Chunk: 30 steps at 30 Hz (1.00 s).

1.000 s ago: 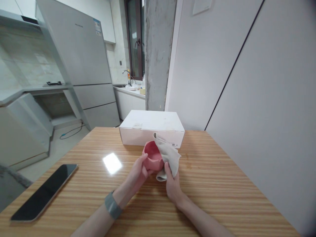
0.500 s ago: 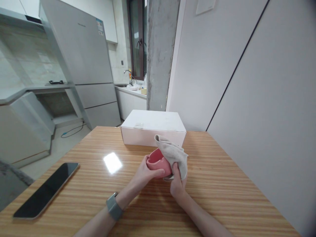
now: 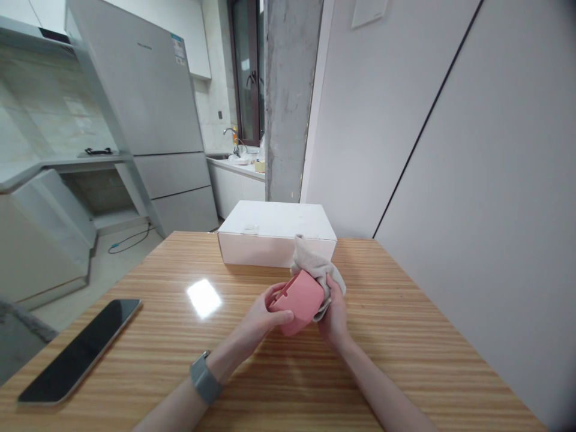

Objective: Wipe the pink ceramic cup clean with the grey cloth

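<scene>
A small pink container [image 3: 302, 302] with rounded corners and a notch in its rim is held up over the wooden table. My left hand [image 3: 265, 315] grips its left side, thumb on the outer face and fingers behind the rim. A light grey cloth [image 3: 310, 258] is bunched in my right hand [image 3: 333, 312], pressed against the container's right side. The container is tilted, so its smooth outer face shows and its inside is mostly hidden. On my left wrist is a watch with a grey band [image 3: 206, 378].
Behind my hands a white box [image 3: 276, 231] lies on the table [image 3: 405, 336]. To the left rests a black smartphone [image 3: 81, 354]. A grey refrigerator [image 3: 144, 102] and a kitchen counter stand beyond the table, and a white wall panel [image 3: 450, 180] rises on the right.
The pink container has turned, so its outer face shows instead of its opening. The cloth has bunched up more, and my right hand has shifted slightly right and up.
</scene>
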Motion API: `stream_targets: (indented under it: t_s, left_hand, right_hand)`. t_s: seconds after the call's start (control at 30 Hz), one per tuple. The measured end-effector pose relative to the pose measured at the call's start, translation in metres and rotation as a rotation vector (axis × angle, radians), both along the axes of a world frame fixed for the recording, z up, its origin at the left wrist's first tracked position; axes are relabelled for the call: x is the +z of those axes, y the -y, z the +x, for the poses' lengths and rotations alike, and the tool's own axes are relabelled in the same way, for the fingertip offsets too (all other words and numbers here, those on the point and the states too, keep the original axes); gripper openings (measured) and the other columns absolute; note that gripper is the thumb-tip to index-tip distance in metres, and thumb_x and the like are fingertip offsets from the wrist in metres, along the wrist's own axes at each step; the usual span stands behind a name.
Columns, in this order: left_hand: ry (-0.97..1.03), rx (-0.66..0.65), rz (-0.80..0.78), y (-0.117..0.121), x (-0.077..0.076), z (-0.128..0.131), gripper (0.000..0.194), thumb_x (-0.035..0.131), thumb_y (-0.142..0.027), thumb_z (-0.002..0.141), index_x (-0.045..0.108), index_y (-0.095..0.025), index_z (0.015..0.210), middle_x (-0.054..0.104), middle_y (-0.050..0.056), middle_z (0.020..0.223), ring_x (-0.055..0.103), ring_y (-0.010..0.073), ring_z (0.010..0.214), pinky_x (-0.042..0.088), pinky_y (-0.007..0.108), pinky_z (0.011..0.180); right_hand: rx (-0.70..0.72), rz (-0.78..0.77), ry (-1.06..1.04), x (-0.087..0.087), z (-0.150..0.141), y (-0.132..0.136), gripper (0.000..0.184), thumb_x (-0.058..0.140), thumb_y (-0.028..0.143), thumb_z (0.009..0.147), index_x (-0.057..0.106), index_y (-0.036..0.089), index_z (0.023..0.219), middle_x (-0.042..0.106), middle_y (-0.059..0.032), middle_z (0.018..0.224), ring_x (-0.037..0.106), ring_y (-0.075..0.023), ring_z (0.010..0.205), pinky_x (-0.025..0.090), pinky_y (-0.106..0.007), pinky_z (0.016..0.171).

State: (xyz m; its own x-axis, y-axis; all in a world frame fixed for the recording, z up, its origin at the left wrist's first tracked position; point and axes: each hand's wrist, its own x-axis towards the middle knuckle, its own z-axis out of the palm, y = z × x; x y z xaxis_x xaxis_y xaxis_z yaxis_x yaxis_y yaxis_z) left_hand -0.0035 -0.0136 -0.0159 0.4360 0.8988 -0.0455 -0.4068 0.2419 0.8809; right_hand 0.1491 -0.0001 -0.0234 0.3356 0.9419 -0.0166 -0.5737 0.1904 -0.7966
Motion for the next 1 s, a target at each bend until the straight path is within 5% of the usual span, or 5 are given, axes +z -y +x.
stream_targets:
  t_s: [0.27,0.5,0.77,1.0]
  left_hand:
    - [0.128,-0.066,-0.023,-0.001,0.001,0.002,0.053,0.069,-0.042,0.074,0.058,-0.011,0.115,0.062,0.016,0.116,0.057,0.0287,0.108,0.042,0.039,0.094]
    - [-0.098,0.252,0.097,-0.008,-0.002,0.005,0.083,0.085,-0.02,0.047,0.049,-0.018,0.122,0.061,0.012,0.116,0.058,0.0278,0.104,0.048,0.033,0.083]
    - [-0.208,0.491,0.242,-0.006,0.014,0.005,0.088,0.087,-0.019,0.044,0.044,-0.022,0.122,0.054,0.011,0.127,0.051,0.0286,0.117,0.042,0.034,0.095]
    - [-0.377,0.609,0.36,-0.013,0.01,-0.005,0.086,0.085,-0.026,0.051,0.042,-0.023,0.125,0.052,0.009,0.126,0.052,0.0253,0.115,0.041,0.033,0.095]
  right_hand:
    - [0.067,-0.025,-0.003,0.003,-0.004,0.004,0.035,0.062,0.051,0.072,0.068,0.02,0.087,0.073,-0.0023,0.093,0.061,-0.0245,0.107,0.048,-0.035,0.09]
    - [0.315,-0.036,-0.198,0.0,-0.018,0.009,0.043,0.059,0.052,0.078,0.066,0.021,0.107,0.068,-0.0034,0.112,0.059,-0.0238,0.11,0.047,-0.036,0.092]
    - [0.54,-0.05,-0.157,0.002,-0.029,0.021,0.042,0.056,0.054,0.079,0.067,0.022,0.104,0.072,-0.0038,0.101,0.064,-0.0237,0.098,0.049,-0.037,0.084]
    - [0.638,-0.158,-0.241,0.007,-0.022,0.025,0.039,0.053,0.05,0.082,0.069,0.018,0.098,0.074,-0.0047,0.088,0.067,-0.0233,0.09,0.048,-0.037,0.085]
